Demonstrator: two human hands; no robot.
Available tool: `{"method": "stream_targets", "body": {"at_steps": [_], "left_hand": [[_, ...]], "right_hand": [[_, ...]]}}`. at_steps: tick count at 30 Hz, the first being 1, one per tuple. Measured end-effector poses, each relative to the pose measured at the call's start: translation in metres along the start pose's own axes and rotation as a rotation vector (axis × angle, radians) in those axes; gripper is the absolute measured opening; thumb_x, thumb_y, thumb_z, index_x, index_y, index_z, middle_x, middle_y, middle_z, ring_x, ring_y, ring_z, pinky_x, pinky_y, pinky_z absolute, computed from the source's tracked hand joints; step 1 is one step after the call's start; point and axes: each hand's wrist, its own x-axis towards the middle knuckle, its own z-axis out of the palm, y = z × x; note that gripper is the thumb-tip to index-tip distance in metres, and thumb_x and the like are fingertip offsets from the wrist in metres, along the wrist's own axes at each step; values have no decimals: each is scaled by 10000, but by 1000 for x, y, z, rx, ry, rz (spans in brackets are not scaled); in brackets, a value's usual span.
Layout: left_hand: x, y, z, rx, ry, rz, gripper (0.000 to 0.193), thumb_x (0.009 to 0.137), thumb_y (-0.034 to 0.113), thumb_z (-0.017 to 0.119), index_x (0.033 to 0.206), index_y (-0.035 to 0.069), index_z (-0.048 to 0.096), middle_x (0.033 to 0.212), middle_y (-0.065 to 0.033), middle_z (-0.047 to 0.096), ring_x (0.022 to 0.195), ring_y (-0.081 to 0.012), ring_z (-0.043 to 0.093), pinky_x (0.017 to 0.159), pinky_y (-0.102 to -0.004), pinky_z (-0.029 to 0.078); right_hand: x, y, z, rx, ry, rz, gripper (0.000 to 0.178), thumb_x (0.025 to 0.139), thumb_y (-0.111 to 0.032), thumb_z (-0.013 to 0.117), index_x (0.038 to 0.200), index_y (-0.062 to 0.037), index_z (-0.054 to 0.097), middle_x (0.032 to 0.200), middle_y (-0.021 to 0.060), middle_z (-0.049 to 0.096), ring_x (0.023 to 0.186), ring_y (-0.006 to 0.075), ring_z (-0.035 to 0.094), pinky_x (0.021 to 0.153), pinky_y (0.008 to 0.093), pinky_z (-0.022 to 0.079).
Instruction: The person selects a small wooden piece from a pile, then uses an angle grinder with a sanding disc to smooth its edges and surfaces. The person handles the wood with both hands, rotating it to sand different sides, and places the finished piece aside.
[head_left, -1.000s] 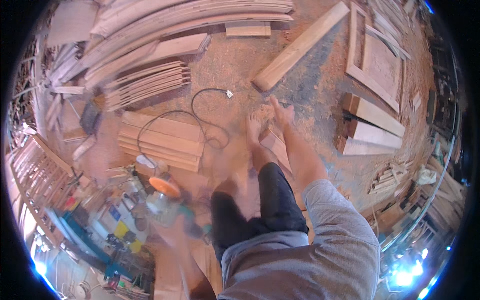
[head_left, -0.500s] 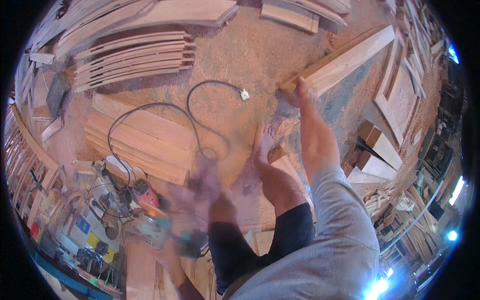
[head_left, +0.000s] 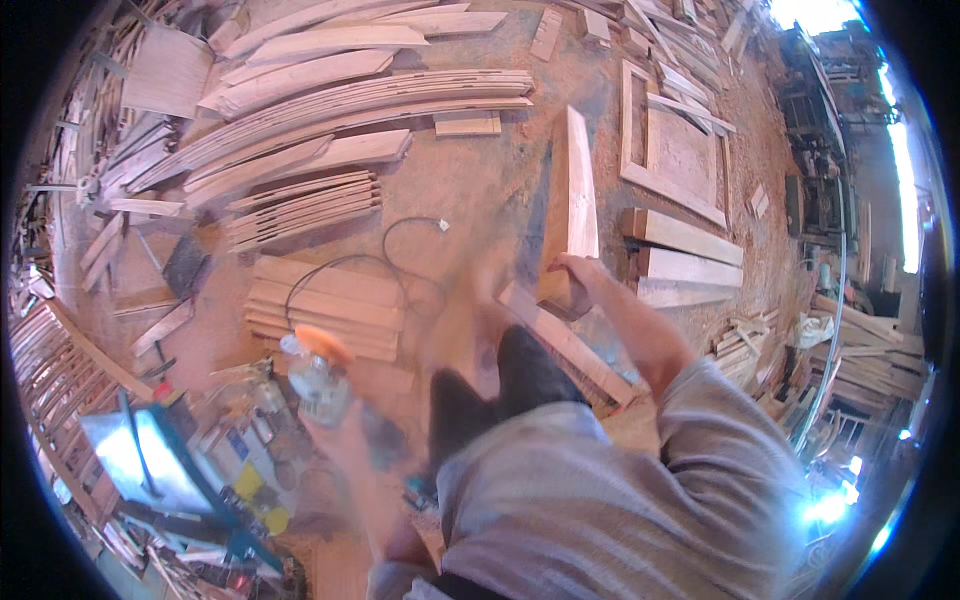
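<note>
My right hand is closed round the near end of a thick, squared wooden beam that points away from me over the sawdust floor. Its far end lies beyond my knees. On the left, my blurred left hand grips a clear, whitish plastic container. A bright orange round part, apparently its lid, sits at the container's far end. The fingers on it are smeared by motion. Beyond the container lies a stack of boards.
A black cable with a white plug crosses the boards. Slatted pieces and curved planks lie farther off. Right of the beam are short beams and a wooden frame. Another plank lies by my right forearm.
The view has swung and I stand more upright. The beam now points more straight ahead, still in my right hand. My left hand has raised the orange-topped container away from the clutter.
</note>
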Motion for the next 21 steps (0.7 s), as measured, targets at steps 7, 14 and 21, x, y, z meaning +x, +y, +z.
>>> {"method": "stream_targets", "body": {"at_steps": [7, 14, 21], "left_hand": [[-35, 127, -33, -105, 100, 30, 623, 791, -65, 753, 1350, -14, 485, 1263, -122, 599, 1099, -215, 591, 962, -363, 498], [-37, 94, -30, -226, 8, 128, 610, 829, -10, 739, 1372, -26, 464, 1234, -127, 599, 1068, -228, 596, 952, -358, 482], [-20, 50, -28, -445, -51, 118, 684, 820, 45, 793, 1406, -9, 445, 1227, -111, 597, 1044, -201, 600, 887, -348, 524]], "right_hand": [[-178, 73, -97, -43, -620, -404, 636, 840, -506, 719, 1266, -40, 642, 1206, 97, 677, 1057, 201, 660, 928, 362, 527], [-246, 110, -84, -130, -634, -171, 835, 725, -634, 781, 1340, -96, 613, 1326, 109, 614, 1170, 223, 601, 996, 371, 478], [-313, 131, -101, -553, 328, -1135, 602, 759, -545, 789, 994, 1, 691, 1514, 225, 396, 1368, 414, 430, 1098, 486, 403]]}}
